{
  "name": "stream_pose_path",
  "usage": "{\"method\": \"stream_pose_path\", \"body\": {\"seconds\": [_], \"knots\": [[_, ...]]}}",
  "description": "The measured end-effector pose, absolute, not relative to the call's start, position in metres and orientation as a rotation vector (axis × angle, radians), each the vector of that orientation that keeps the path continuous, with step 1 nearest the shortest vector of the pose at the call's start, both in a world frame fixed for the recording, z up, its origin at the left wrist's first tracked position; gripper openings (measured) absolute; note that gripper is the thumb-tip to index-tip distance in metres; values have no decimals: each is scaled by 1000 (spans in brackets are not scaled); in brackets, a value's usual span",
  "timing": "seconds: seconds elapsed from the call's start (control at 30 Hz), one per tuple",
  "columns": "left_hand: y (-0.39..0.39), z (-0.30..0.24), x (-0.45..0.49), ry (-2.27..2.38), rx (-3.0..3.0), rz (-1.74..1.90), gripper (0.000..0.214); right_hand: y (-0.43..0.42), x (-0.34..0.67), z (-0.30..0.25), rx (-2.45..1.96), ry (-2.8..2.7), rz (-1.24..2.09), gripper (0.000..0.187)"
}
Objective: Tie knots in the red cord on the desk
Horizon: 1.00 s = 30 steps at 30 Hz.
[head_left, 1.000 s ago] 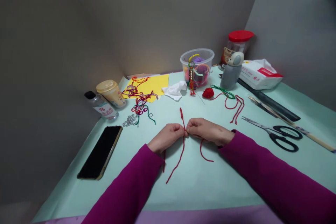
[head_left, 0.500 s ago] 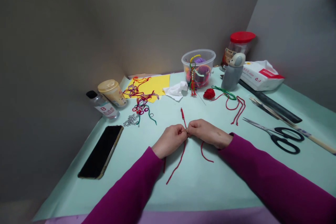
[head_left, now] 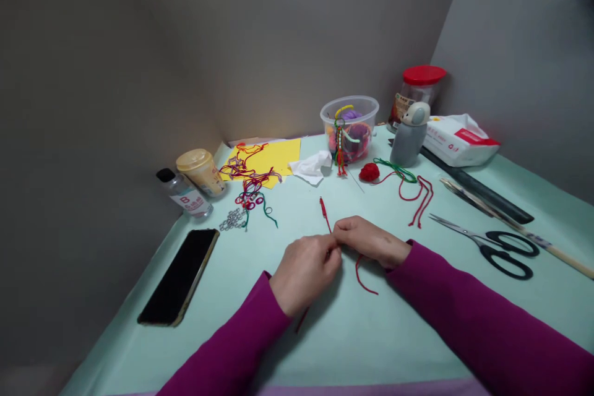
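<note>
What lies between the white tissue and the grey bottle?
In the head view, the clear tub, red yarn ball and part of the green cord lie between them.

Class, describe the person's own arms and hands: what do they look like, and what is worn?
Both arms have long, plain magenta sleeves ending near the wrists. The left hand and right hand are gloveless; no watch or bracelet shows.

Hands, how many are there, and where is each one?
2. The left hand is at lower centre; the right hand is beside it, nearer the scissors. Both are at the red cord. I see no other hands.
</note>
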<state>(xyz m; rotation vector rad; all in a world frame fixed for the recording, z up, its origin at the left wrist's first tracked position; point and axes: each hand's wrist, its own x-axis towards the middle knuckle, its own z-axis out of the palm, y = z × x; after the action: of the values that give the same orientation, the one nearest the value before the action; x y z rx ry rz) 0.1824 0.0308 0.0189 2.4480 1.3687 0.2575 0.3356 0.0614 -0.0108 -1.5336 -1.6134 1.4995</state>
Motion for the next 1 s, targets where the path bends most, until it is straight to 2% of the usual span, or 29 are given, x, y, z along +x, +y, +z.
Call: {"method": "stream_pose_path", "body": {"seconds": [0.2, 0.37, 0.43, 0.53, 0.6, 0.87, 1.0], "knots": [[10, 20, 191, 1022, 2519, 90, 25, 63, 337, -12, -1558, -1560, 1630, 13], [10, 34, 186, 520, 2274, -3, 22, 63, 337, -12, -1594, -1596, 1614, 9], [19, 35, 183, 653, 2201, 97, 27, 63, 337, -12, -1569, -1591, 1634, 7], [37, 26, 179, 1196, 2091, 485, 29, 62, 338, -10, -1531, -1570, 1650, 10], [48, 14, 176, 1397, 1951, 639, 27, 62, 340, -10, -1522, -1580, 1643, 11], [53, -6, 180, 1230, 1388, 534, 25, 65, 345, -13, -1458, -1562, 1773, 7], [54, -5, 181, 1222, 1458, 484, 25, 64, 344, -10, -1442, -1571, 1772, 7]]}}
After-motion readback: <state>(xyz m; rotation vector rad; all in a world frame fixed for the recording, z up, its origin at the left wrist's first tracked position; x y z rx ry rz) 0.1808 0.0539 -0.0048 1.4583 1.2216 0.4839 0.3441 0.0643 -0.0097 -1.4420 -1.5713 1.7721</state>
